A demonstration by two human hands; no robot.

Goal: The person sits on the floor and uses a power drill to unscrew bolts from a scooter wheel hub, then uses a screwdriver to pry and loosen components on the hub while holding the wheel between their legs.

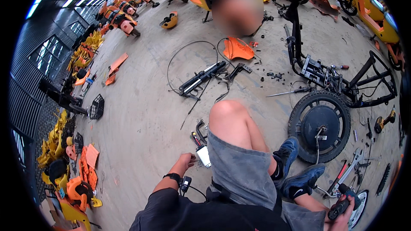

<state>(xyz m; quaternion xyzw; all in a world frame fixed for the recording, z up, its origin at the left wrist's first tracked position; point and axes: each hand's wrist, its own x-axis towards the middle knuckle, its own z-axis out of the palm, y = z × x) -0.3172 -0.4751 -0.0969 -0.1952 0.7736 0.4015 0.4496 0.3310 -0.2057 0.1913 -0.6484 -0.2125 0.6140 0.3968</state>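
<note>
My left hand (186,161) reaches down at my left side, its fingers slightly apart and nothing seen between them. Close to its fingertips lies a white rectangular box (204,156) with coloured wires and connectors at one end; small loose bits lie around there. In my right hand (343,217), at the lower right, is a dark cordless drill (341,205), the fingers wrapped round it. Beyond my shoes stands a black wheel (320,127) with a large round hub, joined to a bare black scooter frame (317,75).
Black shock absorbers (202,78), a cable loop and an orange panel (238,48) lie ahead. A long screwdriver (289,92) is left of the wheel; a yellow drill (385,120) and other tools lie right. Orange and yellow scooters (120,15) and a person (238,8) are farther off.
</note>
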